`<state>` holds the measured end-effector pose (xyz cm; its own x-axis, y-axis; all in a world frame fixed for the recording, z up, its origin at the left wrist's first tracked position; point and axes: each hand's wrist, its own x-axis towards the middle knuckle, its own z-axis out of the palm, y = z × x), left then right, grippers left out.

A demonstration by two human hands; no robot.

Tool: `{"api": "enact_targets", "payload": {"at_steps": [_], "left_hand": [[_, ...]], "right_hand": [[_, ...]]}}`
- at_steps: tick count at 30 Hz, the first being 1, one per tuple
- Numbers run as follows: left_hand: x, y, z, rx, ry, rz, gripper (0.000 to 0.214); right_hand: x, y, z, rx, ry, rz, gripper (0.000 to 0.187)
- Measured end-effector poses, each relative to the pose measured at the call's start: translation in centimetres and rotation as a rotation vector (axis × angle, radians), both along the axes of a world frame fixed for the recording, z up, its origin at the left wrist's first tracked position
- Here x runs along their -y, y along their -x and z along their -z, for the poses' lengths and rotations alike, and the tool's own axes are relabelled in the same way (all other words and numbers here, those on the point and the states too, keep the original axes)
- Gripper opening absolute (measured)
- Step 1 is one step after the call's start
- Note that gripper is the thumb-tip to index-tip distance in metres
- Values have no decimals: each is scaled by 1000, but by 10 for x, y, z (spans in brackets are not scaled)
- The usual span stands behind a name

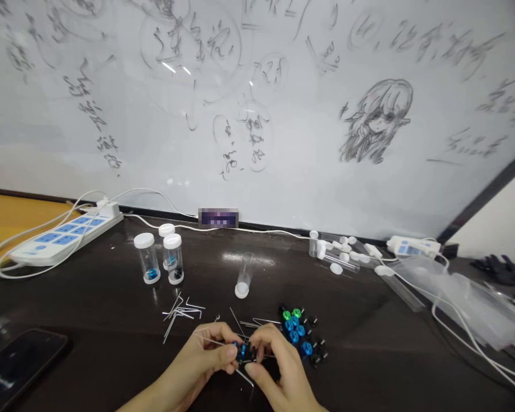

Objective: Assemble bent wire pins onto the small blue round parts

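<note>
Both the left hand (203,360) and right hand (278,369) pinch a blue knob (240,350); slipping, it could roll among the loose knobs (302,335).

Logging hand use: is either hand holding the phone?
No: the phone lies on the table at far left, while the left hand and right hand both pinch a small blue part.

There are three upright clear plastic vials with white caps (172,258), one clear plastic tube lying apart (244,277), two white power strips (64,233), one black phone (19,363), two green round knobs (287,315) and about five blue round knobs (301,330). The thin metal hex keys (181,312) overlap too much for an exact count.
</note>
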<state>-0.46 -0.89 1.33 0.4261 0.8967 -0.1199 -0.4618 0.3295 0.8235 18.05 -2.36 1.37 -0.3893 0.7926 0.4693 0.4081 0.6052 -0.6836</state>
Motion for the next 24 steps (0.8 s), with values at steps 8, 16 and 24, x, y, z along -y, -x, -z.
{"api": "enact_targets", "payload": {"at_steps": [8,16,24], "left_hand": [[0,-1,-1,-20,5,-14,20],[0,0,2,-28,-2,0,19],[-1,-1,2,-41,-12,6,20]], "right_hand": [[0,0,2,68,-62,36,7],[0,1,2,83,-88,31,8],[0,1,6,156,-70,38,10]]}}
